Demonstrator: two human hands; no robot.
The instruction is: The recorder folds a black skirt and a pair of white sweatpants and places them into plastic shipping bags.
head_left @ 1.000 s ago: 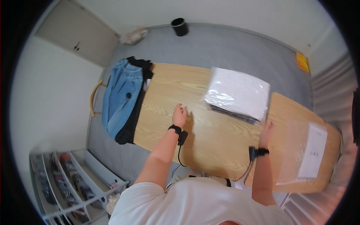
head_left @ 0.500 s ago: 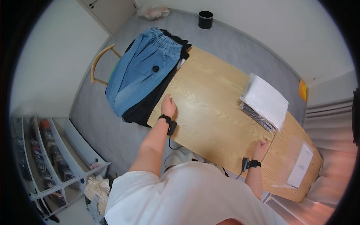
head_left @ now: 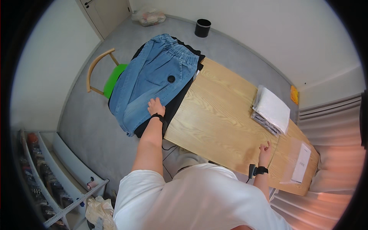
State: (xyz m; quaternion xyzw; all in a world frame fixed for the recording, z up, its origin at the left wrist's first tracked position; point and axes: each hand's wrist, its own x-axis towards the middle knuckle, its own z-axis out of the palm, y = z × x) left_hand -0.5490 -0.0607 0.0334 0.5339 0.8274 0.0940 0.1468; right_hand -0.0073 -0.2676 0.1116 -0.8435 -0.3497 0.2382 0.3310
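Blue jeans [head_left: 153,73] with a gathered elastic waist lie on top of black garments [head_left: 173,109] at the table's left end. A round black disc [head_left: 171,79] rests on the jeans. My left hand [head_left: 156,106] is over the lower right part of the jeans, fingers spread against the denim; its underside is hidden. Above the table's near edge on the right is my right hand [head_left: 264,149], fingers loosely apart and nothing in them. Both wrists wear black straps with small devices.
A stack of plastic-wrapped packages [head_left: 271,111] sits on the wooden table [head_left: 218,111], toward the right. Farther right lies a clear bag with a white card [head_left: 301,163]. Left are a green chair [head_left: 114,81] and a shelf rack [head_left: 73,172]; a black bin [head_left: 202,28] stands behind.
My left hand has moved left from the bare tabletop onto the jeans, and its fingers have spread. My right hand stays near the table's front edge. The view has shifted slightly.
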